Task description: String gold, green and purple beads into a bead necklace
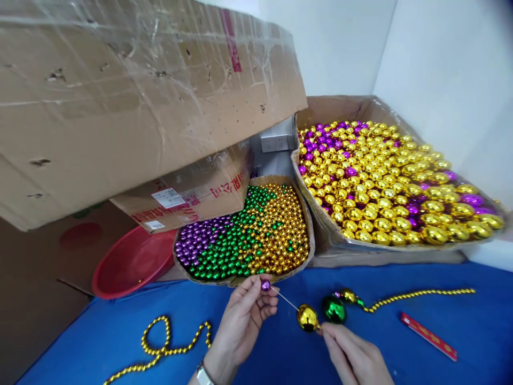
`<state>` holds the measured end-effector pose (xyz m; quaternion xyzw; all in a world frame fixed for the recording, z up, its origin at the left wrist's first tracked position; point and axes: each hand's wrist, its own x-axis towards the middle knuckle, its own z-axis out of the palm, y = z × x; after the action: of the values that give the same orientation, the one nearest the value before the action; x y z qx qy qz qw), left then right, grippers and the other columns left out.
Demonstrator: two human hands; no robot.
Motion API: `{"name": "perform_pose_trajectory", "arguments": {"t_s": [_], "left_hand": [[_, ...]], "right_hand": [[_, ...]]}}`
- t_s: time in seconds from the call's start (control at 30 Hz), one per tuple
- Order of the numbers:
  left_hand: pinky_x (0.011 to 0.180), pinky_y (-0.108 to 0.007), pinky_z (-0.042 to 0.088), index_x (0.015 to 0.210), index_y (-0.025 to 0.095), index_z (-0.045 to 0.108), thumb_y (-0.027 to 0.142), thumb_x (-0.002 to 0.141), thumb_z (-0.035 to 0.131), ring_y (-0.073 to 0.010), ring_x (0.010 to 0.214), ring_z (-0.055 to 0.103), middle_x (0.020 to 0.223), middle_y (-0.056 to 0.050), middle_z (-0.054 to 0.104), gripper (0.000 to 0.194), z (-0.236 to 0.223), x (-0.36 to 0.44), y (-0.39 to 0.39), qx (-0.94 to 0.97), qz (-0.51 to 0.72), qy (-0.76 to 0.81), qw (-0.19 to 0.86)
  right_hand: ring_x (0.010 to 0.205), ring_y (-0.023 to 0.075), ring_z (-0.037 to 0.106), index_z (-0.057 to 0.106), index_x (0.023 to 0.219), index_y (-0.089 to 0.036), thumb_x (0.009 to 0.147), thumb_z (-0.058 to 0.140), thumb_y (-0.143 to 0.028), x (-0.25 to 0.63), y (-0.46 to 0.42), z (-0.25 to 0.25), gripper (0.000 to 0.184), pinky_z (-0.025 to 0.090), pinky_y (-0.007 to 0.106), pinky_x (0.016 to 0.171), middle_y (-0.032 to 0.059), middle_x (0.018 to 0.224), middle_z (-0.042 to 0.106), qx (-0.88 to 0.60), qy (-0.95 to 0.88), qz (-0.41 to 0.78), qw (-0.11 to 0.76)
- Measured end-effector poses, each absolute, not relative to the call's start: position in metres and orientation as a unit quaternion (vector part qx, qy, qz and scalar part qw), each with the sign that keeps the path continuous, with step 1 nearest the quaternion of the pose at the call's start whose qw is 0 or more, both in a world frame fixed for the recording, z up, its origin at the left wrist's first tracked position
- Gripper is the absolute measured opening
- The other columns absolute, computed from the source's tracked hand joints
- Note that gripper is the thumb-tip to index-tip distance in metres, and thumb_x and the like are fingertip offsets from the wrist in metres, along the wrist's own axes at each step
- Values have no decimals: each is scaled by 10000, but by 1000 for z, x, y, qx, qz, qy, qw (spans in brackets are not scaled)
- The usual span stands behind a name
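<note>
My left hand [242, 321] pinches a small purple bead [265, 285] at the tip of a thin needle or wire [285, 299]. The wire runs right to a large gold ball [307, 317], which my right hand [352, 355] holds at its side with closed fingertips. Behind it on the same strand sit a large green ball [333, 309], a smaller gold ball [348, 295] and a string of small gold beads [420, 295] trailing right over the blue table cover [100, 337].
A cardboard tray of small purple, green and gold beads [244, 235] lies just beyond my hands. A bigger box of large gold and purple balls [385, 182] stands at right. Also here: a red basin [132, 262], a loose gold bead string [168, 342], a red strip [428, 336], and an overhanging carton [140, 96].
</note>
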<state>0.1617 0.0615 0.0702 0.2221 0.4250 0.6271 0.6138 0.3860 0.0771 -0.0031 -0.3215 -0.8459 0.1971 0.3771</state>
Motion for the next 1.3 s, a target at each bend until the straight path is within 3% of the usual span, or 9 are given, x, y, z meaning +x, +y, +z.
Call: {"name": "perform_pose_trajectory", "arguments": {"t_s": [0.33,0.6,0.87,1.1,1.2,1.3], "left_hand": [[636,-258,478,966,125,653,312,849,581,-142,709,581,840,-90,645,232,73,163,53,309,583,491,569],[618,-253,467,941,141,652,330,848,577,-133,677,567,802,-75,631,224,71,164,51,277,601,454,597],[614,-252,458,936,141,656,339,850,568,-132,663,563,785,-69,618,233,70,164,48,291,596,452,597],[612,-264,471,1035,192,579,347,811,618,-152,657,574,738,-23,617,275,62,166,43,415,545,553,475],[562,-247,448,905,189,605,365,798,623,-151,604,563,682,-23,620,207,51,176,41,428,528,572,459],[559,-233,438,707,168,633,372,766,650,-165,673,575,813,-74,655,213,44,187,40,447,511,582,448]], "right_hand": [[741,192,697,594,1070,-165,908,440,-170,394,76,-13,223,571,250,688,100,879,701,-311,-872,142,351],[717,172,698,586,1063,-190,926,427,-215,396,70,-7,211,564,200,660,72,831,703,-326,-851,197,362],[726,174,702,612,1032,-192,926,416,-218,397,70,-9,225,565,198,655,78,879,713,-330,-861,159,353],[684,195,700,615,1029,-186,918,386,-182,392,66,-28,255,560,247,629,85,817,712,-327,-884,55,328],[596,162,680,593,995,-181,935,368,-181,382,61,-39,233,532,218,588,58,730,694,-345,-870,107,336],[555,142,658,580,961,-195,946,371,-200,378,59,-46,210,503,196,555,27,660,663,-356,-859,139,342]]}}
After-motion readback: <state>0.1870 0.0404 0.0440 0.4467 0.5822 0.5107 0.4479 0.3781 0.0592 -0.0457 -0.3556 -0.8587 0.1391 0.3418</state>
